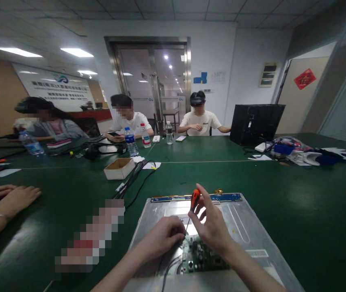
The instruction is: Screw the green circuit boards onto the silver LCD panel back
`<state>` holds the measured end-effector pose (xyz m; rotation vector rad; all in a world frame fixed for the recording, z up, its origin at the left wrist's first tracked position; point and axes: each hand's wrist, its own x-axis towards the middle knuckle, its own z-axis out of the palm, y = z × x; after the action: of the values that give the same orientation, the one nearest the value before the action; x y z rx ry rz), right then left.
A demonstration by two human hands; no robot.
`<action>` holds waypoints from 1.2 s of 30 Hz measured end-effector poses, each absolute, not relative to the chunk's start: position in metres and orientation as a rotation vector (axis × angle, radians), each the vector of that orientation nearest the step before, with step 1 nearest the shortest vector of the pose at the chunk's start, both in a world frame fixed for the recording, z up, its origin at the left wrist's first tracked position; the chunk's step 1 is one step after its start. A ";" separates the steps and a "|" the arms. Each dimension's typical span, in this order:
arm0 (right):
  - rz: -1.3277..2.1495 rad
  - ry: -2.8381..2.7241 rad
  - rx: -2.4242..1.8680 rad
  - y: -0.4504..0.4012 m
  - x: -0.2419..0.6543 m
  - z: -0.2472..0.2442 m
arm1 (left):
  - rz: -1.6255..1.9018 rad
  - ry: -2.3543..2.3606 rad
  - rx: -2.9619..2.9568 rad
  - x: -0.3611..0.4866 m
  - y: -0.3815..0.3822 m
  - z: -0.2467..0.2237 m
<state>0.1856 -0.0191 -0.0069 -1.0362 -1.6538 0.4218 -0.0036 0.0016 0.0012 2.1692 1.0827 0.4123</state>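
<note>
In the head view, my right hand (211,223) grips a screwdriver (195,199) by its orange and black handle. The thin shaft slants down to the edge of a green circuit board (202,257). My left hand (165,237) is closed in a pinch beside the screwdriver's tip; what its fingers hold, if anything, is hidden. The board sits on a flat metal panel (240,227), the back of what looks like a display. Along the panel's far edge runs a narrow blue circuit strip (230,197). Dark wires (168,269) come out near my left wrist.
On the green table (313,211) stand an open cardboard box (119,169), black cables (135,178) and water bottles (130,142). A black monitor-like case (256,123) and bagged gloves (305,152) are at far right. Another person's hands (16,202) rest at left; several people sit beyond.
</note>
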 end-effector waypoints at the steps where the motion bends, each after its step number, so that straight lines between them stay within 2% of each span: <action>1: 0.421 -1.651 -1.039 -0.019 0.186 -0.006 | 0.416 1.086 2.169 -0.003 0.001 0.002; 36: 0.443 -1.692 -1.087 -0.021 0.186 -0.005 | 0.420 1.095 2.180 -0.006 0.004 -0.004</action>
<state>0.1864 -0.0207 -0.0049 -1.0870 -1.6915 0.4426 -0.0056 0.0036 -0.0037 2.1805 1.0951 0.4196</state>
